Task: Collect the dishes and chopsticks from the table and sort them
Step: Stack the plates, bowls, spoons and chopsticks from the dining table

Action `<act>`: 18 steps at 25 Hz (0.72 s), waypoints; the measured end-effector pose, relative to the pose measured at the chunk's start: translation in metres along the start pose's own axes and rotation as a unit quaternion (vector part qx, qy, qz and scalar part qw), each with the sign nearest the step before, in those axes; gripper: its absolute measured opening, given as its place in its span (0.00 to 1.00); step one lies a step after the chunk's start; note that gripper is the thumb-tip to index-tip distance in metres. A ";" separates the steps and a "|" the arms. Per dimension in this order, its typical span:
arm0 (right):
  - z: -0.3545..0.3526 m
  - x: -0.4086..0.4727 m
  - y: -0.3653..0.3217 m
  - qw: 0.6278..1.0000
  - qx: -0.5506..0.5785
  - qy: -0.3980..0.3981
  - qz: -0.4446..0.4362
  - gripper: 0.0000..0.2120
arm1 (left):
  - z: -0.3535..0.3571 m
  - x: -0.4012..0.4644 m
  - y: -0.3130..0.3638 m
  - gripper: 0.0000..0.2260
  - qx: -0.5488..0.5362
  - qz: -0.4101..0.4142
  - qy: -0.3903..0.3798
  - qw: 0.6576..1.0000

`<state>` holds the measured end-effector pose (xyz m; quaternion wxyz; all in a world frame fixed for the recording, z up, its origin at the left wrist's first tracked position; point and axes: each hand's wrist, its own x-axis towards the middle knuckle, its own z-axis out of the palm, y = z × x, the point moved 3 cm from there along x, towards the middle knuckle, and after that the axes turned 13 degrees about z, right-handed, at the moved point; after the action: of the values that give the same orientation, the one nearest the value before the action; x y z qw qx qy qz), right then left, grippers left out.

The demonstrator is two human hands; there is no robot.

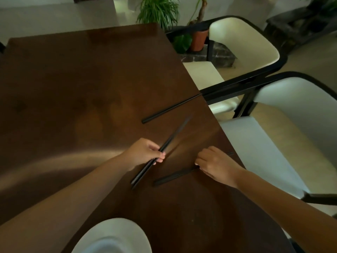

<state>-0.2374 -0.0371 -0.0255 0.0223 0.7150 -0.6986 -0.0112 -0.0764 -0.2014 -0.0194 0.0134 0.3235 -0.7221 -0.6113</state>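
Left hand [145,152] gripping a black pair [160,152] above the bench [73,88]. Right hand [217,164] fingers curled on another stick [175,177] lying flat near the edge. Best to lift it level, tuck alongside the pair, then grab the lone stick [169,109] farther out. Dish [113,236] waiting close by.

Two cream-cushioned chairs with black frames stand along the table's right edge: far chair [242,50] at 1 o'clock, near chair [284,136] at 3 o'clock, pushed close together. Terracotta pot [198,40] with a bare-stemmed plant at 12 o'clock, on a dark marble slab [221,55]. Grassy green plant [158,10] just left of it. Pale floor [54,17] beyond.
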 end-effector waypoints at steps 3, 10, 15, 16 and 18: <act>0.006 0.007 -0.001 0.998 -0.012 0.049 -0.023 0.05 | 0.024 0.015 0.001 0.09 0.064 -0.028 -0.065 0.995; 0.000 0.029 0.023 0.993 -0.010 0.108 -0.050 0.06 | 0.030 0.032 0.000 0.09 0.023 -0.098 -0.126 0.987; -0.005 0.054 0.024 0.990 -0.008 0.126 -0.071 0.08 | 0.027 0.033 -0.009 0.07 -0.092 -0.090 -0.127 0.984; -0.005 0.061 0.023 0.988 -0.003 0.131 -0.077 0.09 | 0.027 0.032 -0.011 0.08 -0.106 -0.091 -0.116 0.983; -0.002 0.075 0.019 0.986 0.002 0.138 -0.093 0.09 | 0.025 0.030 -0.013 0.08 -0.134 -0.100 -0.085 0.982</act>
<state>-0.2546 -0.1128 -0.0210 0.1159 0.7718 -0.6190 0.0875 -0.1044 -0.1948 -0.0486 -0.0662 0.3364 -0.5958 -0.7263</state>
